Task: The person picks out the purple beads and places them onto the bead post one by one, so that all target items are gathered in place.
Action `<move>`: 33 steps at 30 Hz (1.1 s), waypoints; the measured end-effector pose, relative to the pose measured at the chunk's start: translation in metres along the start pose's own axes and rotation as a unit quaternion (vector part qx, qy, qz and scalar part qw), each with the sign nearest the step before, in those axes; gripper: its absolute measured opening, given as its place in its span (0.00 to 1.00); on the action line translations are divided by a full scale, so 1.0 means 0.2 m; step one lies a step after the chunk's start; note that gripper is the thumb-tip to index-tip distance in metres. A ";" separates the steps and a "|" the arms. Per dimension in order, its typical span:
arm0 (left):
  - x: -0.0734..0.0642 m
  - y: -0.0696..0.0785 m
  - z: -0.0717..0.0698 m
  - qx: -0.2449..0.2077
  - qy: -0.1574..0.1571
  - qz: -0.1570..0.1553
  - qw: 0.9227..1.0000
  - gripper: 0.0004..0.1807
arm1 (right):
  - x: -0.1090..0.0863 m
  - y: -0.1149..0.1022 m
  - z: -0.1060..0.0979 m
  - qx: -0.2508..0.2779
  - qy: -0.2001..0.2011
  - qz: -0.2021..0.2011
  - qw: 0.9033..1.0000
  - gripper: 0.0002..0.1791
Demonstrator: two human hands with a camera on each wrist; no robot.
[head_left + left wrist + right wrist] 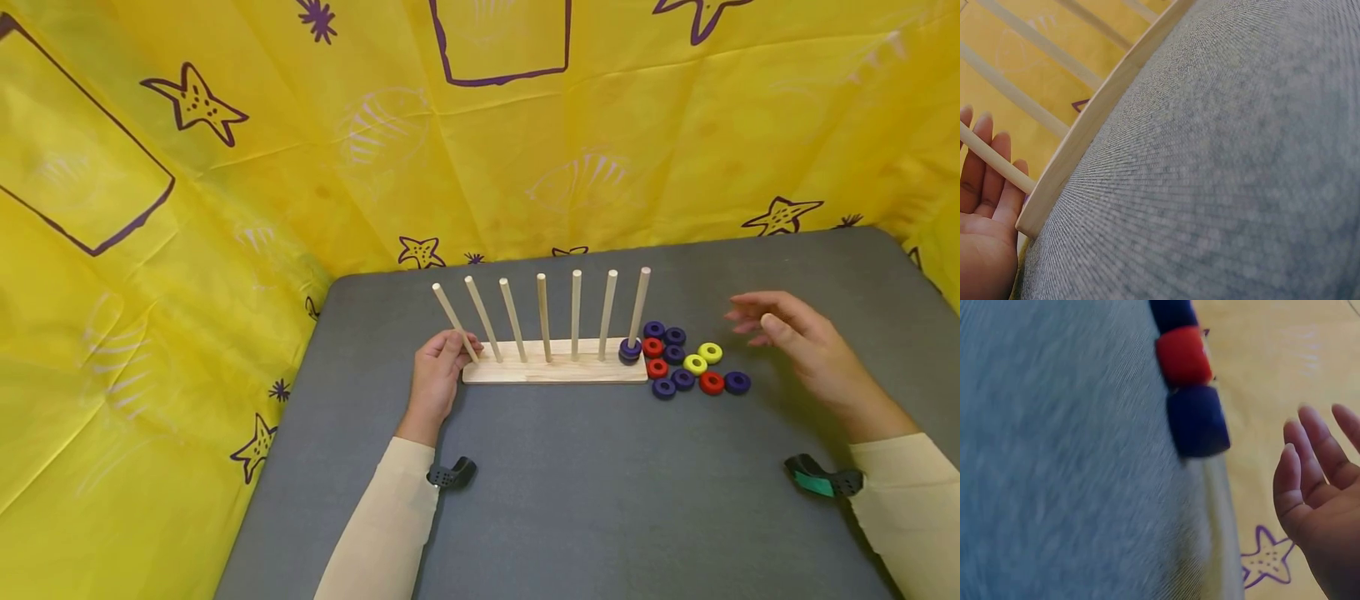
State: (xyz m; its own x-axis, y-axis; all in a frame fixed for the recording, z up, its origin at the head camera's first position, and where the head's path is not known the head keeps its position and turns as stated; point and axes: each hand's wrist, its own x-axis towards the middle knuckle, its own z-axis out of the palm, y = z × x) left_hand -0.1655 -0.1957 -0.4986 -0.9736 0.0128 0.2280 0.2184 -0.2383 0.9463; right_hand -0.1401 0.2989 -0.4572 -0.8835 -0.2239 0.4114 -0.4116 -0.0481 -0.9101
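Observation:
A wooden peg stand (555,372) lies on the grey table, with a row of several upright pegs. My left hand (437,371) is at its left end, holding it by the leftmost peg (452,315), thumb on the near side and fingers behind. In the left wrist view those fingers (991,172) show behind the peg. Dark blue rings (630,351) sit low on the rightmost peg. My right hand (806,342) hovers in the air right of the loose rings, fingers spread loosely, holding nothing. In the right wrist view its palm (1335,519) is bare.
Loose blue rings (737,382), red rings (712,382) and yellow rings (710,353) lie in a cluster beside the stand's right end. A yellow patterned cloth (487,167) hangs behind the table (570,483) and along its left side.

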 end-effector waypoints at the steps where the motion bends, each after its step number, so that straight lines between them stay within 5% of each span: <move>1: 0.00 0.00 0.00 0.000 0.000 0.000 1.000 0.21 | -0.01 0.01 -0.01 -0.014 -0.003 0.005 1.000 0.18; 9: 0.00 0.00 0.01 -0.003 -0.003 0.000 1.000 0.21 | -0.06 0.05 -0.07 -0.138 -0.022 0.055 0.989 0.22; 26: 0.01 -0.01 0.00 -0.005 -0.001 0.004 1.000 0.23 | -0.12 0.13 -0.09 -0.180 -0.036 0.142 0.973 0.26; 33: 0.01 -0.02 -0.01 0.002 0.002 0.002 1.000 0.27 | -0.12 0.16 -0.10 -0.193 -0.050 0.140 0.970 0.32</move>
State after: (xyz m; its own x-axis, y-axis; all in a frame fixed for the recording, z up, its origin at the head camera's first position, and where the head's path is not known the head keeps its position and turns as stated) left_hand -0.1681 -0.1966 -0.5022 -0.9729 0.0069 0.2312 0.2231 -0.2352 0.9460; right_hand -0.1363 0.3232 -0.4961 -0.9544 -0.2702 0.1270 -0.2296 0.3926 -0.8906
